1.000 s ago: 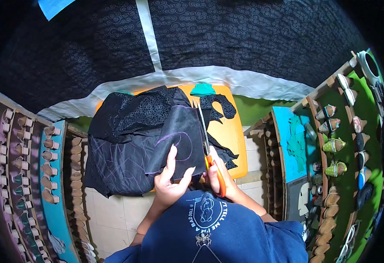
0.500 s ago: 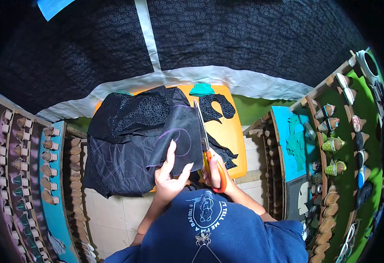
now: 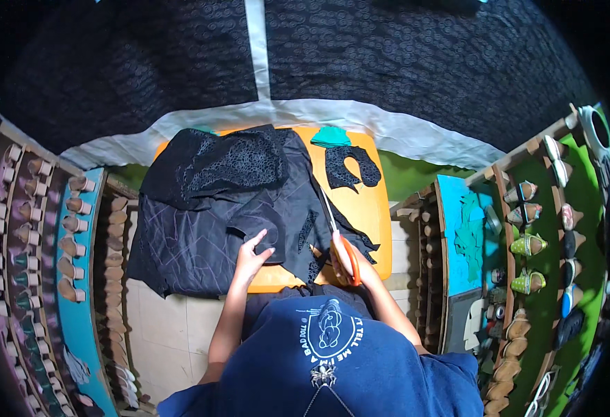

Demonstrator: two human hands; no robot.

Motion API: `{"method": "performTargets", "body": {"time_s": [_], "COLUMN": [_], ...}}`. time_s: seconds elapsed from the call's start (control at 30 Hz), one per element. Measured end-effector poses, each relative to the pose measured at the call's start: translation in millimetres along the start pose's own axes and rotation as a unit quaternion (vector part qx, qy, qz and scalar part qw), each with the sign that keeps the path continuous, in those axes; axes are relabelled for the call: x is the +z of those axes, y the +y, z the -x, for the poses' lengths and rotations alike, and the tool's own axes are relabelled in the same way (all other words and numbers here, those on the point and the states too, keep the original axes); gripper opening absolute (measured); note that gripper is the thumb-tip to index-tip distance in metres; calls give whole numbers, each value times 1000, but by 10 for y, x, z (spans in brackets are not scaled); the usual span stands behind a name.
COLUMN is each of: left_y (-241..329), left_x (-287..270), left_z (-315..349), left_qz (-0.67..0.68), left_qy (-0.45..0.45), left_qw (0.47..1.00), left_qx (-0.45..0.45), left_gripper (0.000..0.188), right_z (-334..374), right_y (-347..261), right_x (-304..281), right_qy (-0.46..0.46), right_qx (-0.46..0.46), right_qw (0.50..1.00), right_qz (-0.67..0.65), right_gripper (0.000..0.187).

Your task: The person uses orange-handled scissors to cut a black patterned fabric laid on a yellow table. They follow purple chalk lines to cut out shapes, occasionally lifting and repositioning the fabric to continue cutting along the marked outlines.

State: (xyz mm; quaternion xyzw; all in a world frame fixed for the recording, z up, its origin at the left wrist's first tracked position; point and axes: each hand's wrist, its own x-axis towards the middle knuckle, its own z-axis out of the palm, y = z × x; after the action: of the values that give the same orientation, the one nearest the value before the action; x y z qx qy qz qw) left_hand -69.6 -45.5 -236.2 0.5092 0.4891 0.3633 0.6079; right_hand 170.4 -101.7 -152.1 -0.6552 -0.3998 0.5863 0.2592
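My left hand (image 3: 249, 258) is at the near edge of a small piece of black fabric (image 3: 258, 219), gripping it with the thumb and a finger on top. That piece is held over a larger black cloth (image 3: 180, 243) marked with thin purple lines. My right hand (image 3: 347, 260) grasps orange-handled scissors (image 3: 352, 260), their long blades pointing away from me and looking nearly closed. Under and beside the blades lie the cloth's cut edge and black lace strips (image 3: 308, 233). Folded black lace (image 3: 239, 163) covers the cloth's far part.
Beneath the cloth stands a yellow table (image 3: 371, 222). A black lace cutout (image 3: 352, 167) and folded green fabric (image 3: 331, 136) lie at its far right. Racks of shoe lasts (image 3: 75, 222) flank me on the left, with shoes (image 3: 526, 243) on the right. Beyond hangs a dark patterned curtain (image 3: 388, 62).
The left hand has moved slightly left and lowered the small black piece toward the cloth. The right hand has shifted slightly right with the scissors, away from that piece. The view has also shifted.
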Motion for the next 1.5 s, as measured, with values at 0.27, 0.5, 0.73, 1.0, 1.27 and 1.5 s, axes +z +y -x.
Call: {"method": "performTargets", "body": {"time_s": [0.27, 0.5, 0.73, 1.0, 1.27, 1.5], "left_y": [143, 1051, 1736, 337, -324, -463], "left_x": [-74, 33, 203, -246, -271, -286], "left_z": [108, -270, -149, -59, 69, 109], "left_qz": [32, -84, -155, -49, 72, 124], "left_qy": [-31, -21, -39, -94, 187, 287], "left_qw": [996, 972, 937, 981, 979, 949], "left_qx": [-74, 219, 312, -160, -39, -42], "left_gripper": [51, 53, 55, 69, 46, 38], "right_z": [126, 44, 43, 150, 176, 133], "right_y": [75, -14, 110, 262, 310, 322], "right_x": [-30, -12, -37, -26, 55, 152], "right_qy": [-46, -30, 28, 77, 160, 233], "right_qx": [22, -23, -77, -18, -98, -193], "right_qw": [992, 998, 996, 987, 959, 930], "right_qz": [114, -42, -30, 141, 211, 209], "right_gripper": [68, 51, 48, 52, 54, 51]}}
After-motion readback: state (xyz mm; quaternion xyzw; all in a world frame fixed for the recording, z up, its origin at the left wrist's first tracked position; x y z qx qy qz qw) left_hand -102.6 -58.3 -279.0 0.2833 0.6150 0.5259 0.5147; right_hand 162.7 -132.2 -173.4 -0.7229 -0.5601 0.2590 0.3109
